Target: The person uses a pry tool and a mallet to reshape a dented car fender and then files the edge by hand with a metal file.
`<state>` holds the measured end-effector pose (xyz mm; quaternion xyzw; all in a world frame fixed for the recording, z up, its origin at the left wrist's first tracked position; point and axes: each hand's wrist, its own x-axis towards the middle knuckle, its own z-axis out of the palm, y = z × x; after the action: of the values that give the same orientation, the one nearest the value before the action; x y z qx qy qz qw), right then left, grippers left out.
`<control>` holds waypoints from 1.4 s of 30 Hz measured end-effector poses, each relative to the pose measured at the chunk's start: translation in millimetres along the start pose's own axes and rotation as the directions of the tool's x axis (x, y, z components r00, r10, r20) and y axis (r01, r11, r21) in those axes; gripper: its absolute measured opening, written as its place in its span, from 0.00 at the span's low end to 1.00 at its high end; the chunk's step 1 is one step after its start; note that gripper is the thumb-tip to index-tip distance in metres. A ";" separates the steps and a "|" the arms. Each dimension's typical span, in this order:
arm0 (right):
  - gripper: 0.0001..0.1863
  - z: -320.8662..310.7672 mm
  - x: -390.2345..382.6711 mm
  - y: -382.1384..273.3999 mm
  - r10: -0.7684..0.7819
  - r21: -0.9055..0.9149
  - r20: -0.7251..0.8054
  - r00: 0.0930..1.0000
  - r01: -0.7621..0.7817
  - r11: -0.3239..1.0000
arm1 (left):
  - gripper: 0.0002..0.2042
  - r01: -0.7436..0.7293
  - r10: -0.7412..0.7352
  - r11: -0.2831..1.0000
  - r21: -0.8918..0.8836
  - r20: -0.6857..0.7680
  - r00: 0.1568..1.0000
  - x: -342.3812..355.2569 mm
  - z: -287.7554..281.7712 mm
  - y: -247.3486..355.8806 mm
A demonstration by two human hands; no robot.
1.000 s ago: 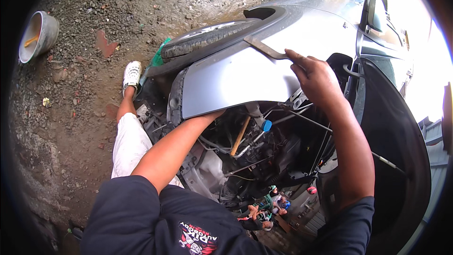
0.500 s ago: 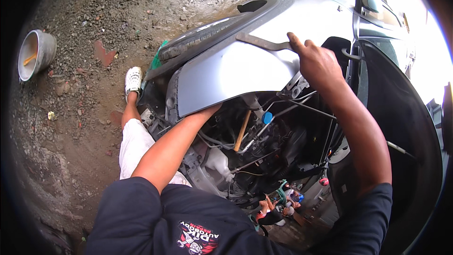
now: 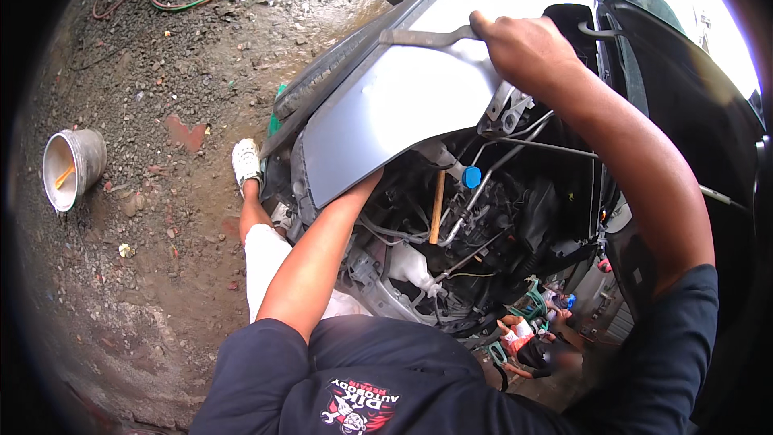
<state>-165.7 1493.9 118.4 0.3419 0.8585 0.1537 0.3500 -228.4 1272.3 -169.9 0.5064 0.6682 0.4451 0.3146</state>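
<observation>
Metal bar (image 3: 427,38): one, flat, dull grey, bent near its gripped end; lies over the silver sheet-metal fender (image 3: 386,117), blade end at the wheel-arch edge. Cannot tell if blade touches panel.
Right hand (image 3: 523,48): one, fingers closed round the bar's bent end, above the fender's rear inner corner.
Left hand: one, hidden under the fender's inner edge, near the front corner; bare forearm (image 3: 326,250) shows. Cannot tell its grip.
Fender: one panel, crossed by the bar toward its rear.
Engine bay (image 3: 527,213): one slim wooden stick (image 3: 437,208), end near fender's inner edge; one round blue cap (image 3: 472,177) just beside it; one milky-white plastic tank (image 3: 409,264) toward the front.
Hood (image 3: 692,153): one, black underside, raised.
Gravel ground (image 3: 161,258): one round grey bucket (image 3: 95,153), one orange-yellow stick (image 3: 66,176) inside; two white shoes (image 3: 246,163), one partly hidden.
Co-workers (image 3: 535,350): small, blurred past the bay; count unclear.
</observation>
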 end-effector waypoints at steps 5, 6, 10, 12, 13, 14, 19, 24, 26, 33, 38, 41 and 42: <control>0.13 10.6 -5.4 -0.6 -0.010 0.035 -0.183 0.983 0.017 0.999 | 0.11 -0.021 0.022 0.999 0.038 -0.036 0.999 1.5 0.7 -1.7; 0.13 9.8 -9.2 -2.7 -0.052 0.028 -0.140 0.989 0.057 0.998 | 0.11 -0.024 0.025 0.999 0.034 -0.037 0.999 2.5 2.5 -1.5; 0.14 -9.9 -0.2 -1.1 0.056 0.051 -0.220 0.974 -0.046 0.998 | 0.11 -0.037 0.039 0.998 0.040 -0.043 0.998 -2.8 4.3 0.6; 0.17 -5.8 -6.6 -7.9 0.060 0.138 -0.161 0.985 -0.038 0.990 | 0.11 -0.068 0.072 0.995 0.066 -0.054 0.996 1.7 3.7 -4.0; 0.16 9.3 -10.5 5.4 -0.006 0.095 -0.150 0.989 0.020 0.995 | 0.11 -0.089 0.092 0.994 0.065 -0.048 0.995 1.0 6.4 0.7; 0.16 24.0 -14.8 18.1 -0.073 0.053 -0.136 0.988 0.081 0.995 | 0.11 -0.077 0.078 0.996 0.038 -0.027 0.997 -0.4 7.6 4.9; 0.16 7.4 0.1 15.2 -0.096 0.088 -0.426 0.899 0.147 0.985 | 0.12 -0.049 0.049 0.994 0.094 0.002 0.999 5.4 8.7 -3.9; 0.14 -20.4 10.0 2.4 0.127 0.225 -0.182 0.975 -0.085 0.971 | 0.12 -0.044 0.043 0.997 0.068 0.015 0.999 5.0 1.7 1.9; 0.13 -25.9 5.2 4.0 0.047 0.209 -0.201 0.978 -0.004 0.978 | 0.13 -0.041 0.041 0.996 0.080 0.005 0.999 9.3 -1.1 1.1; 0.15 12.5 0.1 15.8 0.098 0.111 -0.367 0.925 -0.061 0.992 | 0.13 -0.034 0.032 0.998 0.060 0.035 0.999 4.9 5.8 11.9; 0.15 -1.8 10.3 1.9 0.112 -0.054 -0.122 0.986 -0.120 0.991 | 0.14 -0.018 0.017 0.998 0.054 0.015 1.000 5.2 7.9 10.8; 0.15 8.5 0.3 -3.2 0.085 0.052 -0.342 0.936 -0.072 0.996 | 0.15 -0.013 0.013 0.998 0.068 -0.008 1.000 2.0 6.6 3.9; 0.15 18.9 -9.1 -7.1 0.041 0.033 -0.347 0.937 -0.032 0.999 | 0.15 0.004 -0.004 0.998 0.057 0.012 1.000 0.7 6.4 6.7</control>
<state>-151.0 1483.0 106.0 0.3301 0.9023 0.2065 0.1852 -220.3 1275.3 -166.4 0.5166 0.6797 0.4221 0.3049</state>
